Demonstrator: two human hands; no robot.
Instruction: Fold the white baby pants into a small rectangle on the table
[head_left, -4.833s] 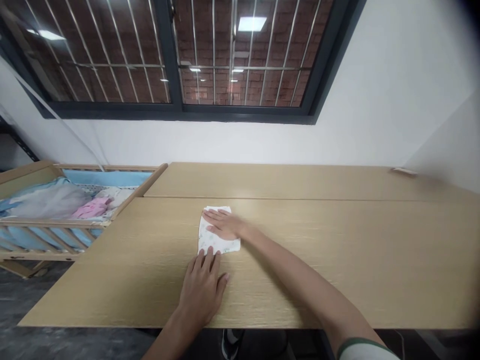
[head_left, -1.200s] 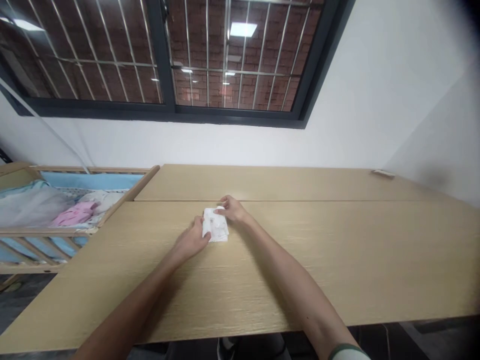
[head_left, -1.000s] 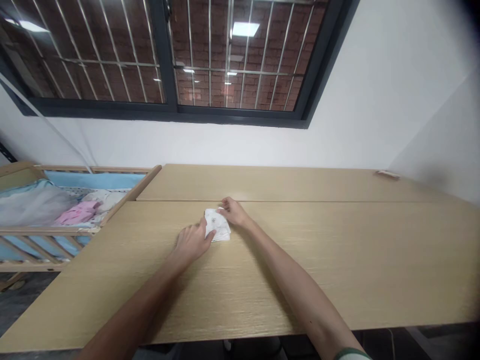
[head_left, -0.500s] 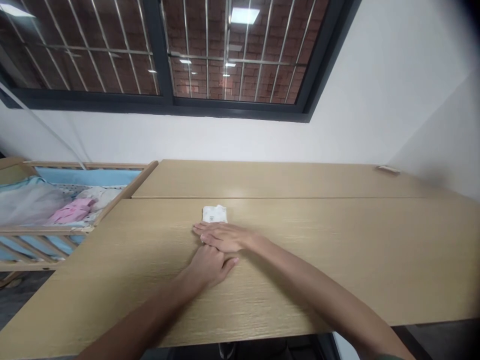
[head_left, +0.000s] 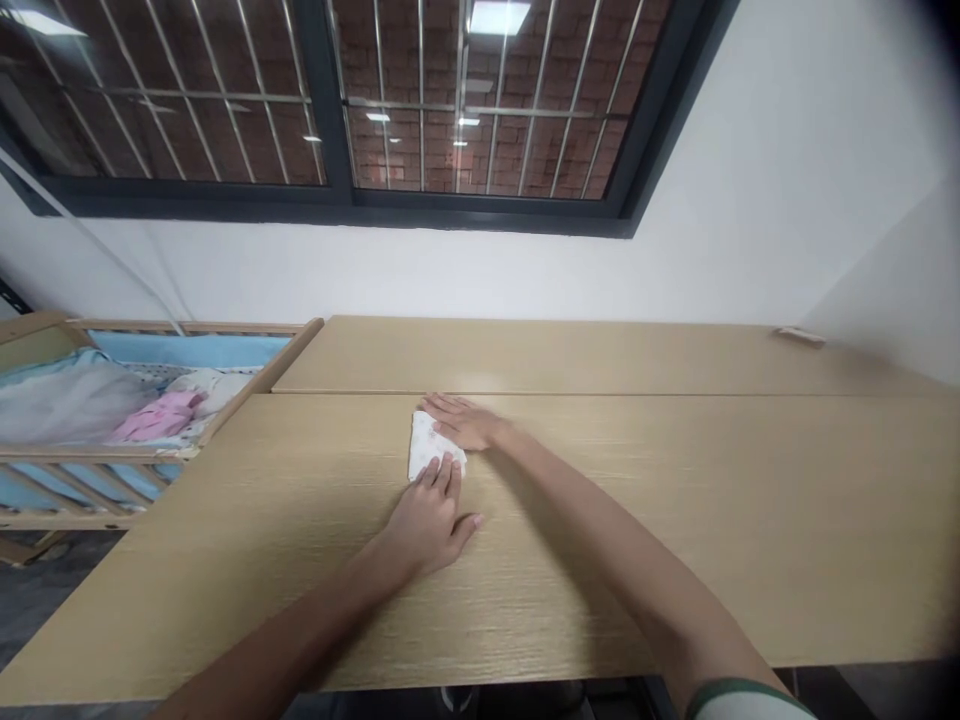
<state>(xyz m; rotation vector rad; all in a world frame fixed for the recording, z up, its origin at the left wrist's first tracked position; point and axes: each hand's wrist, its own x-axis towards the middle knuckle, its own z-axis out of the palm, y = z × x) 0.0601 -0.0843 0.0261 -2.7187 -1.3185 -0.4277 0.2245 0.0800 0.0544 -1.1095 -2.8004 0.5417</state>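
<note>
A small, flat, folded white piece [head_left: 427, 445] with a faint print lies on the wooden tabletop [head_left: 675, 500]; whether it is cloth or a diaper I cannot tell. My left hand [head_left: 427, 520] lies palm down at its near edge, fingertips on it and thumb out to the right. At its far right side, my right hand [head_left: 463, 422] rests flat with fingers stretched leftward, covering its upper right corner. Neither hand grips it.
To the left stands a wooden crib [head_left: 97, 455] with blue lining, a pink cloth [head_left: 161, 415] and pale bedding. A thin white object [head_left: 799, 336] lies at the table's far right. Behind the table are a white wall and a barred window [head_left: 480, 110].
My right hand has moved away from me, off my left hand, to the far side of the white piece. The left hand's fingers now rest on its near edge, and more of it shows.
</note>
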